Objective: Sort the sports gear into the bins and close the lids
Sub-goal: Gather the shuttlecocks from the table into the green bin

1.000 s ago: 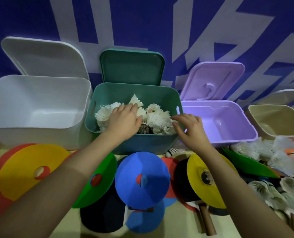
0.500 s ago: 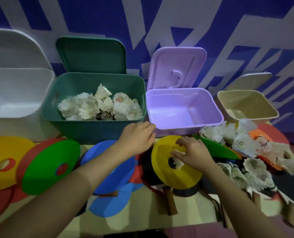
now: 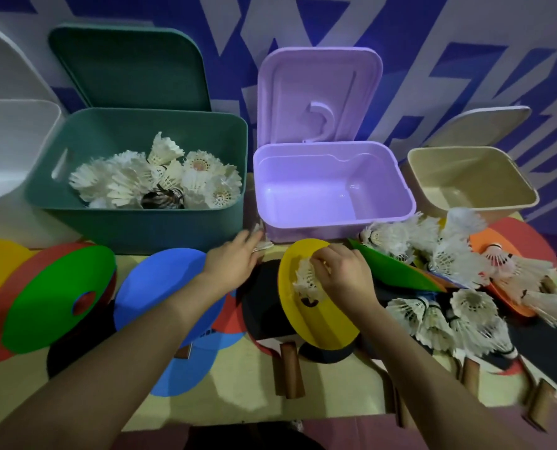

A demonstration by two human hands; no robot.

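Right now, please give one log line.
right hand: pinches shuttlecock | left hand: touches shuttlecock by purple bin | green bin: open

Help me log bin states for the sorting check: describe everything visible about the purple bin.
The purple bin is a glossy, plastic-looking rectangular tub with rounded corners and a rolled rim. It stands upright between the green bin and the beige bin, and nothing shows inside it. Its lid stands open against the wall, with a curved moulded handle. Loose shuttlecocks lie at its front right corner.
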